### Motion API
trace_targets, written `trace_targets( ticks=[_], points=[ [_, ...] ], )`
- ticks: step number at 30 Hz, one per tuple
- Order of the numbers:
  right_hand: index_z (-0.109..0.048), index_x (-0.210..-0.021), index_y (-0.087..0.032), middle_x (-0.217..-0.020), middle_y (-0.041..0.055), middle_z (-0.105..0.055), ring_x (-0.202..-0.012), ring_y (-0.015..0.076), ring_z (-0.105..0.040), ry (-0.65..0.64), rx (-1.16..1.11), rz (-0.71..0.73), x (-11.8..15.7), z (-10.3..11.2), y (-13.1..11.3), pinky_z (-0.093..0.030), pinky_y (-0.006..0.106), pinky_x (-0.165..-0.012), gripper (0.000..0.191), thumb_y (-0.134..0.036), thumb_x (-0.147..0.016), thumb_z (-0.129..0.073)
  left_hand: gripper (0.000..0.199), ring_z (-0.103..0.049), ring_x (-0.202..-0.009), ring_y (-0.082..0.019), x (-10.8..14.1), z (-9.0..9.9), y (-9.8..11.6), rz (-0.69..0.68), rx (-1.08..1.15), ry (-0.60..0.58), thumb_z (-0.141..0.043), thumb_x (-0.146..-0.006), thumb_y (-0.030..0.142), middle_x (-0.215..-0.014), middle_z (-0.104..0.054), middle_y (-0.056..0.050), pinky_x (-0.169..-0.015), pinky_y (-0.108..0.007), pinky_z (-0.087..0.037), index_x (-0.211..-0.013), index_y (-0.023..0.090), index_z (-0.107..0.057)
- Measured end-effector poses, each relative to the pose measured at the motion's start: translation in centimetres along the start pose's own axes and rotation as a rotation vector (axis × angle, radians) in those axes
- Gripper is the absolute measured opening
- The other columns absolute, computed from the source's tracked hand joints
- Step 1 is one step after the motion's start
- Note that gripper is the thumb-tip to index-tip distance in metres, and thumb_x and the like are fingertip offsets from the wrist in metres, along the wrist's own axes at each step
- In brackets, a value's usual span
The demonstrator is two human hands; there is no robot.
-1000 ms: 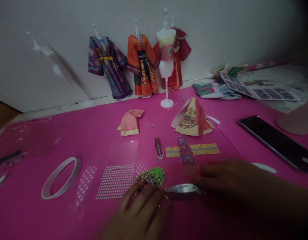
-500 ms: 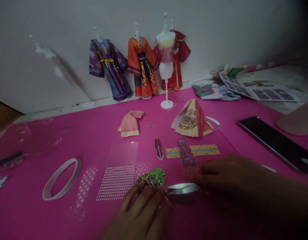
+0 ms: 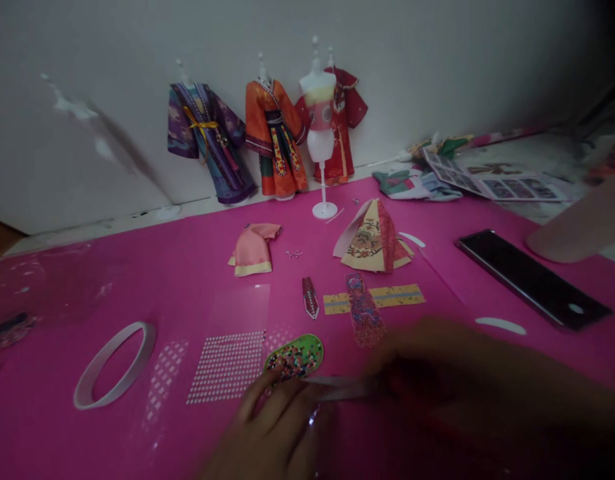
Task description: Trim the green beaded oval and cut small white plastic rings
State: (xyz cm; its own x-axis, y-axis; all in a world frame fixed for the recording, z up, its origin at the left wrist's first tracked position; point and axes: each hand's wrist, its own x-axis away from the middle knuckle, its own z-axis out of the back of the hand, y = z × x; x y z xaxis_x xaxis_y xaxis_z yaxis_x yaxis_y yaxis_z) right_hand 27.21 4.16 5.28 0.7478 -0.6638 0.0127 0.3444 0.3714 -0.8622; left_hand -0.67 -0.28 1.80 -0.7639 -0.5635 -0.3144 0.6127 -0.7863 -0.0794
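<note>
At the bottom centre my left hand point(image 3: 280, 427) lies with its fingers stretched out, fingertips at the near rim of a green tray point(image 3: 314, 345) full of small coloured beads. A small bright glint shows beside these fingers; what makes it I cannot make out. My right hand point(image 3: 437, 367) is closed around a pair of scissors point(image 3: 342, 388), its handles mostly hidden and blurred. The blades point left, close to my left fingers. Just beyond my right hand, a patterned red-purple strip point(image 3: 364, 310) crosses a yellow strip point(image 3: 400, 295). A sheet of small gems point(image 3: 227, 367) lies left of the tray.
A white tape ring point(image 3: 114, 367) stands at left. Behind are a pink doll top point(image 3: 254, 250), a small skirt point(image 3: 370, 240) and a beaded red strip point(image 3: 310, 298). A mannequin stand point(image 3: 323, 210) and dressed doll forms line the wall. A phone point(image 3: 532, 277) lies at right.
My right hand has closed on the scissors and turned them, blades still toward the left hand. The view has shifted slightly; the left hand stays nearly in place.
</note>
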Motion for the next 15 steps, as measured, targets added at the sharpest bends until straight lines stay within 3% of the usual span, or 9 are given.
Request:
trace_targets(
  ticks=[5, 15],
  points=[
    [-0.064, -0.126, -0.032, -0.124, -0.0036, -0.07, -0.109, 0.0152, -0.065, -0.045, -0.094, -0.039, -0.39, 0.23, -0.72, -0.048, 0.024, -0.093, 0.069, 0.007, -0.07, -0.058, 0.032, -0.065, -0.099, -0.021, -0.18, 0.08, -0.06, -0.064, -0.031, 0.027, -0.039, -0.104, 0.017, -0.1, -0.078, 0.003, -0.093, -0.036, -0.049, -0.108, 0.022, -0.07],
    [-0.065, -0.121, -0.03, -0.118, -0.0043, -0.071, -0.1, 0.0147, -0.066, -0.046, -0.043, -0.092, -0.22, 0.03, -0.73, -0.049, 0.023, -0.088, 0.061, 0.003, -0.071, -0.059, 0.028, -0.062, -0.105, -0.021, -0.48, 0.39, -0.07, -0.061, 0.014, 0.017, -0.043, -0.105, 0.025, -0.103, -0.076, 0.0, -0.105, -0.036, -0.043, -0.11, 0.021, -0.071]
  ],
)
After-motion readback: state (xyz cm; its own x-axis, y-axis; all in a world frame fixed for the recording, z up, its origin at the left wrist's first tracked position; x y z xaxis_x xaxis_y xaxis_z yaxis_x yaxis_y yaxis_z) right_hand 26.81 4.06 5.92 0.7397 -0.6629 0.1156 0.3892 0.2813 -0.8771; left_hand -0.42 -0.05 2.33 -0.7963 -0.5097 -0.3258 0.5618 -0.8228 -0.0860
